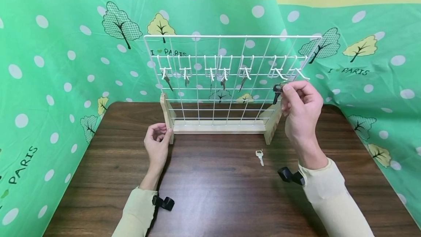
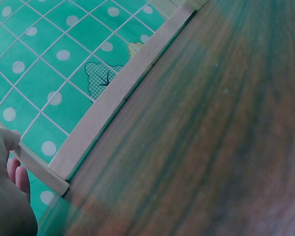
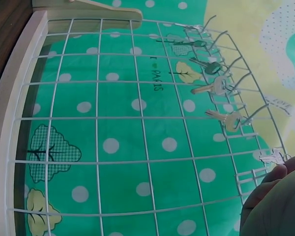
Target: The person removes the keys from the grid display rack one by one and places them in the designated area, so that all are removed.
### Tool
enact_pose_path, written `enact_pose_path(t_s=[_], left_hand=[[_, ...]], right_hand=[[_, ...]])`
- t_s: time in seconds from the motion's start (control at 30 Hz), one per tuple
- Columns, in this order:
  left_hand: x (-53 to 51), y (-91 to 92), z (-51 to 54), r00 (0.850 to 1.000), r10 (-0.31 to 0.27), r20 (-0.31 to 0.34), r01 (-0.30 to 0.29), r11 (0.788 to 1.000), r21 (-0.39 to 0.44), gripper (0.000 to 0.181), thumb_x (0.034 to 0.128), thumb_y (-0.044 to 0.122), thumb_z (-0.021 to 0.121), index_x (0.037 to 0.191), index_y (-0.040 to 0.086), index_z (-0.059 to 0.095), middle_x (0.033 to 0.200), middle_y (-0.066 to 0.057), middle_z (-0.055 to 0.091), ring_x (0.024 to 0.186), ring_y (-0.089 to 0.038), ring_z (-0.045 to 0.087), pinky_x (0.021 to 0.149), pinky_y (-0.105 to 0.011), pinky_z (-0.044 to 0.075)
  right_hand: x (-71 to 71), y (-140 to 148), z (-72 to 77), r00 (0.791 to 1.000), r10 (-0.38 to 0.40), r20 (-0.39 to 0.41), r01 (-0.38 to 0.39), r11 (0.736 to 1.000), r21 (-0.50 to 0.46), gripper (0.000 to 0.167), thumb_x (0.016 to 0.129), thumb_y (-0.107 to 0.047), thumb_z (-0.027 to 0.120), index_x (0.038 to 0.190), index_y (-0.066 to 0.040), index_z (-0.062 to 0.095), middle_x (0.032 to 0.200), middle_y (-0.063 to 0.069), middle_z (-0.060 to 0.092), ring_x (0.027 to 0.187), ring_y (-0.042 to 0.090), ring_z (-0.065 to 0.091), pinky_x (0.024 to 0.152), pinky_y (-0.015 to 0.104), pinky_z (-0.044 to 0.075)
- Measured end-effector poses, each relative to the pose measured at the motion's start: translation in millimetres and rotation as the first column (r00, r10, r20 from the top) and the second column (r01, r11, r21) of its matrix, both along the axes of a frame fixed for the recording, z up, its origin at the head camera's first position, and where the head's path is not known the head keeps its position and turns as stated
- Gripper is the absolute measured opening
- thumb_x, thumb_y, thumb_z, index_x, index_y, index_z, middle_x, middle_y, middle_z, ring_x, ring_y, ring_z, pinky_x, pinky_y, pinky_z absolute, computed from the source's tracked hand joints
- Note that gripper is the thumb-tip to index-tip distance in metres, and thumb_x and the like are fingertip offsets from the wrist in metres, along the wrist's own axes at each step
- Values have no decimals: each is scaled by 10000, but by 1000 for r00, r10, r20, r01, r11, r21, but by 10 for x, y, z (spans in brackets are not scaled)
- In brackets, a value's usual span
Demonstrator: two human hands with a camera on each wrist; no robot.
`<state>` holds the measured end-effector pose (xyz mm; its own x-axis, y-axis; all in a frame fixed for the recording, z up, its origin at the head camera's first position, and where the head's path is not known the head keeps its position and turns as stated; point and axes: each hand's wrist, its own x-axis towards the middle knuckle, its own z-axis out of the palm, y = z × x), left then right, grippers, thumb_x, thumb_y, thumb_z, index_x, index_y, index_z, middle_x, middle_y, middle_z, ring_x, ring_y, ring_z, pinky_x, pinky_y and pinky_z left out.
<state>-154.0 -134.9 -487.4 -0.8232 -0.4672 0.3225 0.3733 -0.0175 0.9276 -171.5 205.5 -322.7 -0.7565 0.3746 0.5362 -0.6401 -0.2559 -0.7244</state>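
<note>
A white wire grid rack [image 1: 230, 109] stands upright on a wooden base. My left hand [image 1: 157, 142] grips the left wooden leg [image 1: 166, 114], thumb on one side; in the left wrist view its fingers curl beside that leg. My right hand [image 1: 303, 107] pinches a key [image 1: 277, 90] just below the two rightmost hooks. The right wrist view shows this key [image 3: 273, 156] at the fingertips, close to the wire. Several keys [image 3: 225, 120] hang from the hooks to the left. No key is visible on the rightmost hook [image 1: 300, 73].
Another key [image 1: 260, 157] lies flat on the dark wooden table [image 1: 210, 193], in front of the rack's right leg [image 1: 272, 127]. A green dotted cloth [image 1: 65, 65] with printed trees hangs behind and at both sides. Each sleeve carries a black wrist camera [image 1: 291, 176].
</note>
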Motion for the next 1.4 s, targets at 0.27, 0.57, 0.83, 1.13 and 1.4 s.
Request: enact_pose_path(t_s=[0.27,0.57,0.83,1.13,1.4], left_hand=[[15,3,29,1000,-3,0,3,1000,10,278,921,-201,757,1168,-230,633,1013,-104,678,908,-119,640,744,-167,532],[17,3,20,1000,-1,0,1,1000,12,278,920,-199,758,1164,-231,630,1007,-87,681,904,-119,640,738,-165,529],[10,1,2,1000,-5,0,5,1000,10,277,922,-194,760,1165,-224,631,998,-39,677,910,-116,639,737,-171,526],[3,-3,-2,1000,-5,0,5,1000,9,276,922,-197,753,1168,-225,629,1008,-53,675,917,-120,640,742,-170,528],[5,-1,4,1000,-7,-1,7,1000,4,272,922,-199,751,1164,-225,629,1000,-47,673,912,-119,642,738,-171,529]], right_hand=[[70,5,-67,1000,2,30,-4,997,76,110,985,134,664,880,130,699,624,56,573,473,125,462,427,201,316],[154,21,-149,996,24,89,-34,992,119,107,994,113,678,894,110,717,603,51,566,475,120,492,435,203,366],[225,74,-243,989,31,143,-50,990,130,103,999,120,695,910,89,736,618,60,601,477,118,522,428,213,383],[264,107,-339,968,4,252,-52,982,184,170,1015,117,683,904,16,763,641,30,631,486,100,528,437,205,388],[291,150,-449,946,-16,325,-51,979,198,165,1019,105,689,899,13,755,697,30,687,477,106,531,424,202,389]])
